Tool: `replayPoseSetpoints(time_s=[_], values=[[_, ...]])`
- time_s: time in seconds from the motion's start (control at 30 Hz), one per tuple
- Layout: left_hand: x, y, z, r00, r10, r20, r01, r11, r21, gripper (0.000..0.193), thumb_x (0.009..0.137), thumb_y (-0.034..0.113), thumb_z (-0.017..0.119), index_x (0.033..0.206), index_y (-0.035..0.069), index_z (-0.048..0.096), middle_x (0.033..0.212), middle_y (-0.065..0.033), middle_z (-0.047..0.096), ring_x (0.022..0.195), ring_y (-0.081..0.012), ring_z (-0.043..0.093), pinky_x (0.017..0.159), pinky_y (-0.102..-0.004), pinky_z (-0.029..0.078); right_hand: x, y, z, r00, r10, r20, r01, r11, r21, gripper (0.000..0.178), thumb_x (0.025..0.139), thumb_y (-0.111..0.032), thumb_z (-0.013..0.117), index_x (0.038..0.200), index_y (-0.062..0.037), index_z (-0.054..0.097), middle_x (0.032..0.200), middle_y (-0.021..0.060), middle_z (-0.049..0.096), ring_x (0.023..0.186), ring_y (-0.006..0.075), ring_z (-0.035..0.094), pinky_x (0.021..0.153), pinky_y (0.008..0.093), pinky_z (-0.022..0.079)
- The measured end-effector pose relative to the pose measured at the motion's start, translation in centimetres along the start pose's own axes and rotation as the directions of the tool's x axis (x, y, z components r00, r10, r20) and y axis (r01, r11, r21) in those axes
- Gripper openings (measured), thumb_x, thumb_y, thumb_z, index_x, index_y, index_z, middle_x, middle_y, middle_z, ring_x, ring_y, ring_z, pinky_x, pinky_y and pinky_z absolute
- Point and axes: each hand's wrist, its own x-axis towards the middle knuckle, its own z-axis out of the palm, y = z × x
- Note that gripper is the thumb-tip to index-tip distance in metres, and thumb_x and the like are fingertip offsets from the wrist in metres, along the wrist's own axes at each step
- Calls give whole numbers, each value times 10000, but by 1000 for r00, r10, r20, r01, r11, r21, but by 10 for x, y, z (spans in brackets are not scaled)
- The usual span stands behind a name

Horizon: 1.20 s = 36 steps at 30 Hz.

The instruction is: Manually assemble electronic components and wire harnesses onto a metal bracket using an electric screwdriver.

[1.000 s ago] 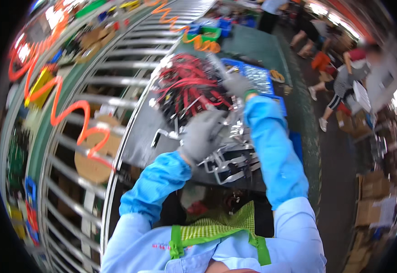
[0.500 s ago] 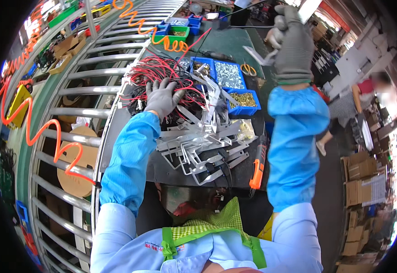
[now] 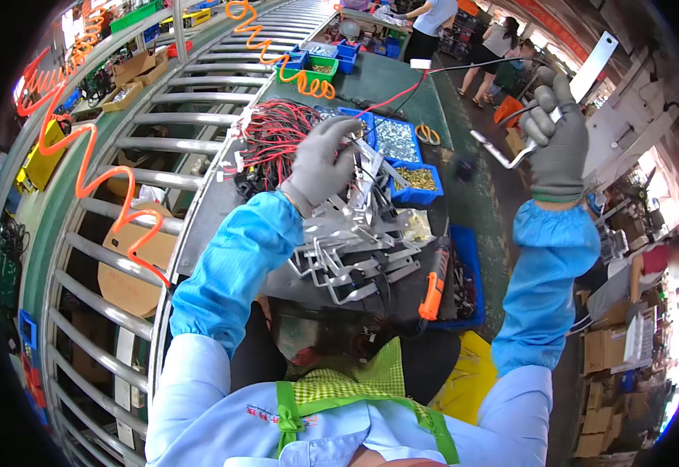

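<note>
My right hand [image 3: 557, 144], in a grey glove, is raised at the right and closed around a bent silver metal bracket [image 3: 594, 66]. A black cable [image 3: 514, 115] shows at its fingers. Between my hands hangs a red and black wire lead [image 3: 392, 100] with a white connector [image 3: 420, 64]. My gloved left hand [image 3: 320, 162] hovers by the tangled red and black wires [image 3: 277, 128], above the pile of silver brackets [image 3: 347, 249]. Its thumb is apart from the bent fingers; the red wire's lower end passes close to the fingertips, contact unclear.
Blue bins of screws [image 3: 415, 183] and small silver parts [image 3: 395, 140] stand beside the pile, with orange-handled scissors [image 3: 427, 135] nearby. An orange-black tool [image 3: 434, 284] lies at the table's right edge. A roller conveyor [image 3: 164, 144] and orange coiled hose [image 3: 125, 218] run along the left.
My left hand has lifted off the wires and moved right. My right hand has moved right and lower, its bracket now plainly visible. The red lead has shifted right; my view has turned slightly.
</note>
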Motion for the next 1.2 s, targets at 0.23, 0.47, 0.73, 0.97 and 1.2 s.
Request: replayPoseSetpoints(time_s=[0.23,0.47,0.73,0.97,1.2], values=[[-13,105,55,961,-22,274,207,713,-669,895,778,474,784,1411,-9,373,1308,-255,515,1226,-346,524,1028,-417,427,-56,11,20,996,92,13,-93,986,138,282,1018,-258,522,1114,4,567,687,-27,442,431,25,266,387,197,227],[-35,131,65,928,30,372,274,622,-733,981,695,361,881,1412,-14,326,1348,-211,518,1220,-269,537,1005,-378,455,-109,-2,-21,965,154,211,-237,857,458,291,1046,-236,460,1164,9,562,688,-23,406,411,10,237,343,181,207],[-66,142,86,865,338,371,-78,821,-566,497,827,350,754,1183,39,599,1146,-185,597,1025,-318,600,893,-396,482,-148,-2,-17,954,170,247,-291,726,623,333,1067,-234,380,1207,24,537,695,-11,415,422,20,269,332,180,249],[-104,131,22,566,312,763,389,714,-582,253,924,287,658,954,45,592,763,-86,626,713,-205,618,661,-376,492,-112,-18,-109,997,33,66,-69,751,657,290,1040,-164,428,1176,85,486,727,17,446,445,34,287,368,184,265],[-121,96,-40,398,-136,907,813,511,-280,417,917,354,689,1170,100,474,747,-6,557,607,-77,548,505,-238,432,-130,-24,-189,996,82,-17,-65,886,460,208,1013,-136,481,1075,56,530,750,23,506,463,21,292,390,168,241]])
